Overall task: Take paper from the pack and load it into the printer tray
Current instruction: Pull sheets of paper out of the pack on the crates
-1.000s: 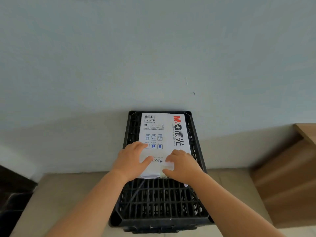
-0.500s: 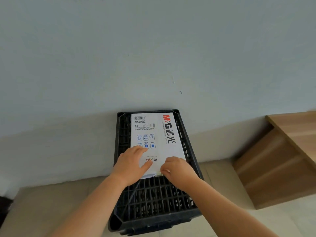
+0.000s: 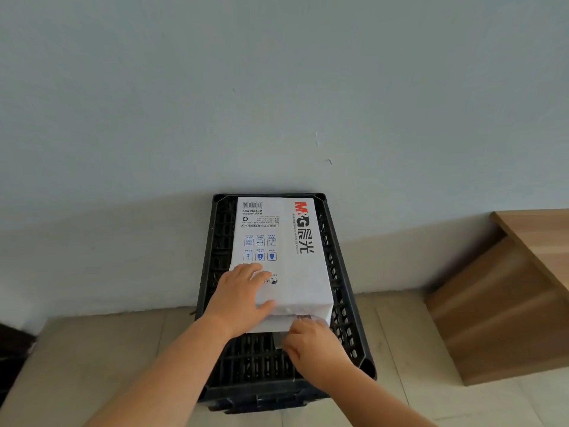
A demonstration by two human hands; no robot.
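Against the wall [image 3: 277, 103], a black crate [image 3: 345, 322] stands on the tiled floor [image 3: 101, 349], its far rim touching the wall. On the crate lies the white paper pack [image 3: 292, 266], far edge near the far rim, near end about midway along. Left hand [image 3: 238, 298] lies flat, fingers spread, over the pack's near left corner. Right hand [image 3: 311, 343] pinches the wrapper flap at the near end. Wooden furniture [image 3: 508, 303] stands to the right, apart from the crate, with bare floor between.

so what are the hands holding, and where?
Left hand presses flat on the paper pack's top, near end. Right hand pinches the wrapper flap at that end.
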